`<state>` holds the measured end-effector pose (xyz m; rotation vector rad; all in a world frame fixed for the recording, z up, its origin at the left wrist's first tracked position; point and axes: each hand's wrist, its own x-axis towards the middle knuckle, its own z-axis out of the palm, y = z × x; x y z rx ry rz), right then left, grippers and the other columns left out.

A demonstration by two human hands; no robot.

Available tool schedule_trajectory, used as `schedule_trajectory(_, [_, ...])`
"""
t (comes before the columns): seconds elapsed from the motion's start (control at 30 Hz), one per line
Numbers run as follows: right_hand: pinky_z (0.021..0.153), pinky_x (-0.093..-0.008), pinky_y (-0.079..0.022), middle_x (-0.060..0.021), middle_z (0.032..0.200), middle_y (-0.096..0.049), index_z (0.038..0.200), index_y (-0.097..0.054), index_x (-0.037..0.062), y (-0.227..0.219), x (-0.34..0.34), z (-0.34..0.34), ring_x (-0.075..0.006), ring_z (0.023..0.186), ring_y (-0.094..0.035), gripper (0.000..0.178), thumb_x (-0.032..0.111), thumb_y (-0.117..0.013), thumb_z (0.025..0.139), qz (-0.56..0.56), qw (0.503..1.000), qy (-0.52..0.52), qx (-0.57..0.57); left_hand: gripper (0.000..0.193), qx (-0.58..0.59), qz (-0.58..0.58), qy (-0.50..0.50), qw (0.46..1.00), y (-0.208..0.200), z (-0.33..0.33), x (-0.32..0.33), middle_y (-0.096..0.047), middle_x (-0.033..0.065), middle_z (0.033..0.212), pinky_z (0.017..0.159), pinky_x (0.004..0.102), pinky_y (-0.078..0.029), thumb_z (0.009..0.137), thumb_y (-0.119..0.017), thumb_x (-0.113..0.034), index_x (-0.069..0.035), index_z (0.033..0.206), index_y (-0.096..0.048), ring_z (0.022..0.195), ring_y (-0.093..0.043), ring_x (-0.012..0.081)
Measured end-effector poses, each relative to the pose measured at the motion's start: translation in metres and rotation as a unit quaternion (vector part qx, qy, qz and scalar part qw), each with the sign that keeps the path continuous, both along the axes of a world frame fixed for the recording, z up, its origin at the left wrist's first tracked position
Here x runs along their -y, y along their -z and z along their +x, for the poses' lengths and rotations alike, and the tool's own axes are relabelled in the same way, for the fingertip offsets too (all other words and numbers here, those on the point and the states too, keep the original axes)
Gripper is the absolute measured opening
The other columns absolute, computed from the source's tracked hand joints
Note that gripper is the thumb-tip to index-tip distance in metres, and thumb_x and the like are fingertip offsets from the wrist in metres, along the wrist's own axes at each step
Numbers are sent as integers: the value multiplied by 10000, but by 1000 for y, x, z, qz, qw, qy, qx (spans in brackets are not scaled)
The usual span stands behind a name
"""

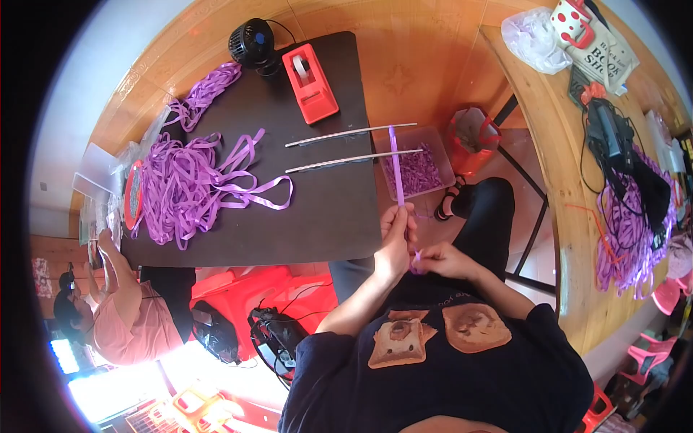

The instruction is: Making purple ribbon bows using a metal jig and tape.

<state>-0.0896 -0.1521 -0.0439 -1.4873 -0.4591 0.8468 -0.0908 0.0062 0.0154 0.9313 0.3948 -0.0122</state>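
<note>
A flat purple ribbon (399, 173) runs from two metal chopsticks (339, 136) that jut past the table's right edge down to my hands. My left hand (393, 238) is closed around the ribbon's lower part, in front of my lap. Just right of it, my right hand (442, 260) pinches a small purple end of ribbon (416, 261); its exact shape is partly hidden by the fingers. Under the chopsticks stands a clear plastic bin (444, 162) with many small purple pieces. A large tangled heap of purple ribbon (177, 187) lies on the table's left side.
The dark table (317, 231) carries a red tape dispenser (310, 83) and a black fan (253, 47). A red bag (476, 137) stands beyond the bin. At right, a wooden table (548, 144) holds more purple ribbon and cables. Another person (130, 317) sits at far left.
</note>
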Motion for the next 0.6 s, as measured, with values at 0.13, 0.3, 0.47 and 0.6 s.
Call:
schedule_trajectory(0.13, [618,-281,-459,-80,835,-611,1003,-624,13,-27,-5,39,-157,705,-578,252,20,-677,756,-56,914,295,271,230,42,-27,10,999,-3,-2,-1,-494,-5,691,486,165,-309,1001,-412,-190,-22,1018,-568,523,-392,49])
schedule_trajectory(0.3, [699,-346,-445,-111,878,-595,1000,-626,16,-90,-30,88,-283,801,-576,390,-104,-602,629,19,828,83,554,233,53,-37,17,998,-3,-1,1,-484,-7,686,480,170,-302,1007,-392,-185,-21,1025,-556,520,-380,49])
schedule_trajectory(0.47, [858,-324,-448,-123,1010,-612,968,-637,-34,-101,-16,102,-237,977,-583,318,-43,-594,653,106,939,61,322,216,11,-35,14,999,-10,-4,0,-492,-1,676,491,190,-321,998,-415,-181,-23,1001,-561,511,-395,65])
schedule_trajectory(0.6, [823,-303,-461,-111,984,-604,997,-638,-20,-103,-22,97,-199,918,-586,300,-56,-597,702,123,946,41,296,208,52,-38,16,998,-1,-2,-2,-494,0,675,488,188,-322,997,-415,-175,-28,1015,-561,508,-396,65])
